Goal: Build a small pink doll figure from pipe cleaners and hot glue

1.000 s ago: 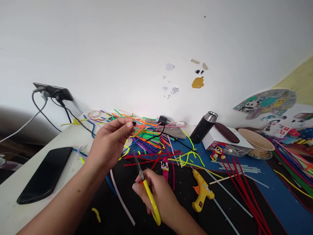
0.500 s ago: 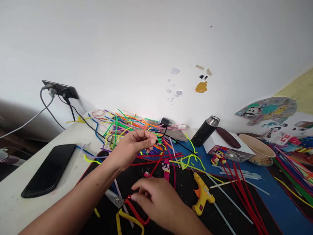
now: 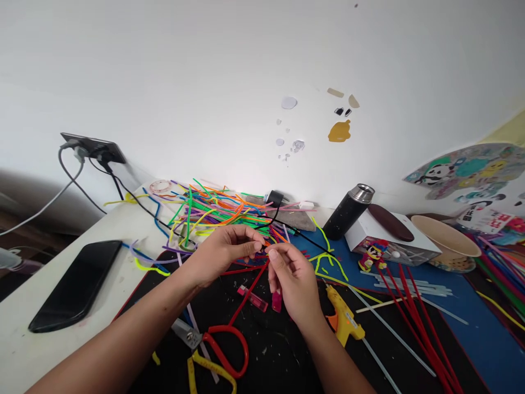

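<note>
My left hand (image 3: 223, 253) and my right hand (image 3: 292, 282) meet fingertip to fingertip above the black mat (image 3: 270, 350). Both pinch a small dark piece between them, too small to name. Right behind the fingers lies a heap of coloured pipe cleaners (image 3: 213, 210). The red and yellow scissors (image 3: 213, 350) lie on the mat below my left forearm, with no hand on them. A small pink piece (image 3: 253, 298) lies on the mat under my hands.
A yellow glue gun (image 3: 343, 320) lies right of my right hand, with red pipe cleaners (image 3: 414, 317) and clear glue sticks beyond. A black phone (image 3: 76, 284) rests at the left. A dark flask (image 3: 348, 212), a white box (image 3: 391, 243) and a paper bowl (image 3: 445, 241) stand at the back right.
My right hand put the scissors down on the mat and came up to meet my left hand. My left hand dropped from above the pile to just over the mat.
</note>
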